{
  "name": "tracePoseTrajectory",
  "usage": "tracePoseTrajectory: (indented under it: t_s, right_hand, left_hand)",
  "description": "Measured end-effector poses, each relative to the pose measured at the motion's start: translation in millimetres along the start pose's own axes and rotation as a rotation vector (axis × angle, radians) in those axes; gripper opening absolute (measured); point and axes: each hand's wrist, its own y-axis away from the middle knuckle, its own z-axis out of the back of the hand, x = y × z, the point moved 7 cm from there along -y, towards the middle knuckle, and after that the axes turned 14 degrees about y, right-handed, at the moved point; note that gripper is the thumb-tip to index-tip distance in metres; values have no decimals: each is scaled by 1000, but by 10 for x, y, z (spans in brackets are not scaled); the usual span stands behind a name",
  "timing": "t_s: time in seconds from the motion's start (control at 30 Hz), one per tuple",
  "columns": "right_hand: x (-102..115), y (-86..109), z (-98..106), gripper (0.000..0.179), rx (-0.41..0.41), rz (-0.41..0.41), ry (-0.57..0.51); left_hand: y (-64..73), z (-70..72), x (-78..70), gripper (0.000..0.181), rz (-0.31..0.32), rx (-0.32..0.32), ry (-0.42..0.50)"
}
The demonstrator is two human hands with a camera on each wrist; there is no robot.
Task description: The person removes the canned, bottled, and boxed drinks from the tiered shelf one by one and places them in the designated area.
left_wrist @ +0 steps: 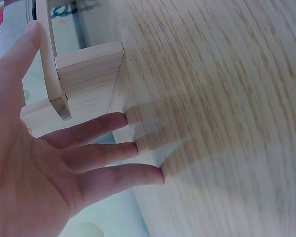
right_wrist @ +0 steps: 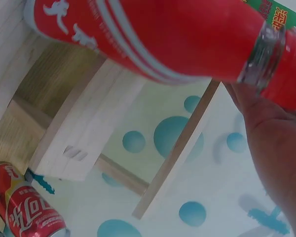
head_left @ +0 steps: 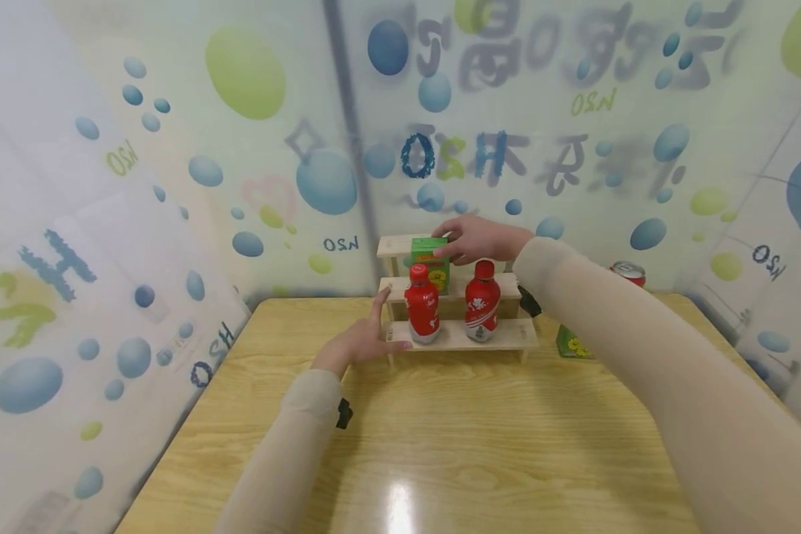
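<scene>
A three-tier wooden shelf rack (head_left: 450, 343) stands at the back of the table. My right hand (head_left: 483, 239) pinches a green drink carton (head_left: 430, 268) near its top, at the left of the middle tier. In the right wrist view, the green carton (right_wrist: 278, 16) shows only in the corner, behind a red bottle (right_wrist: 187, 39). On the bottom tier stand a left red bottle (head_left: 423, 305) and a right red bottle (head_left: 483, 302). My left hand (head_left: 359, 343) touches the rack's left end. In the left wrist view its fingers (left_wrist: 118, 180) reach out straight, fingertips right at the tabletop.
Right of the rack, a red soda can (head_left: 629, 273) and another green carton (head_left: 574, 345) stand partly behind my right sleeve. The wooden tabletop (head_left: 467, 445) stretches in front. A printed curtain (head_left: 274, 185) hangs close behind the rack and along both sides.
</scene>
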Motion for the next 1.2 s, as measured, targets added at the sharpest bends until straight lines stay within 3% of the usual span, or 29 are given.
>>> tracePoseTrajectory:
  t_s: [0.27,0.63,0.93,1.2]
  right_hand:
    - [-127,174,91,62,7,35,-7]
    - [-410,367,186,64,-6,9,-31]
    - [-702,592,326,61,-81,5,-22]
    - [-1066,916,512,60,-140,-28,9]
  left_hand:
    - [14,0,-25,126,-5,1,-2]
    - [10,4,-32,127,-6,7,-15]
    - [-15,-3,-23,128,-9,7,-21]
    - [-10,1,-20,129,1,10,-15]
